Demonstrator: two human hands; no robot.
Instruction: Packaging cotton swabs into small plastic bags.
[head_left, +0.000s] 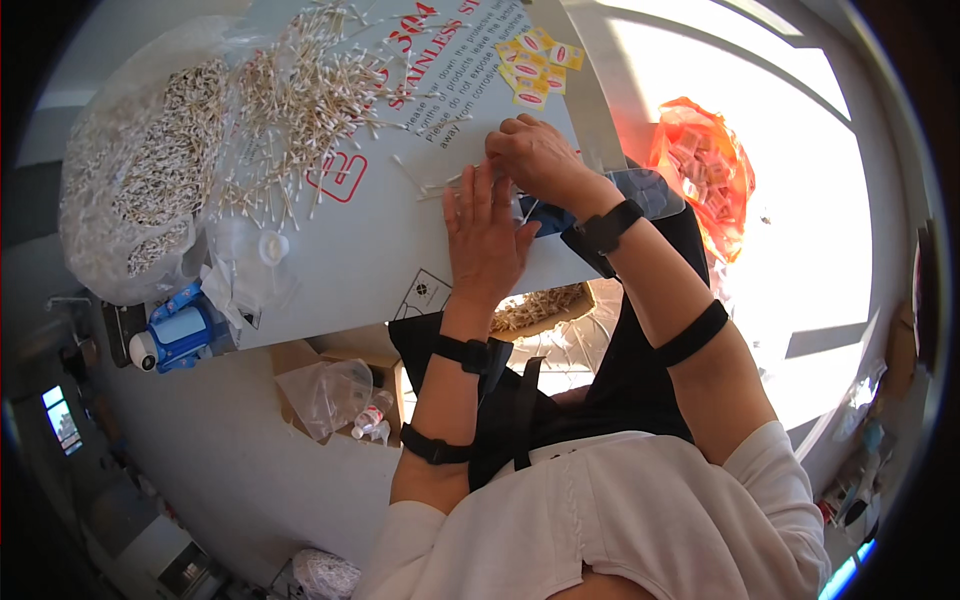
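On the printed grey-white tabletop [350, 265], my left hand [485, 245] lies with its fingers stretched out, close to a few loose cotton swabs [432, 188]. My right hand [540, 160] is just beyond it with its fingers bent together and pointing down. What those fingers pinch, if anything, is hidden. Beneath my right wrist shows a dark blue, glossy flat item [547, 217], partly covered. A large loose pile of cotton swabs [310, 95] spreads over the far left of the table. Small yellow labels with red ovals [535, 70] lie beyond my right hand.
A clear bag full of swabs [165, 160] stands at the left, near a blue bottle [180, 330]. An orange bag of small packs [705, 170] sits to the right. Below the table are a box of swabs [545, 310] and a cardboard box [295, 358].
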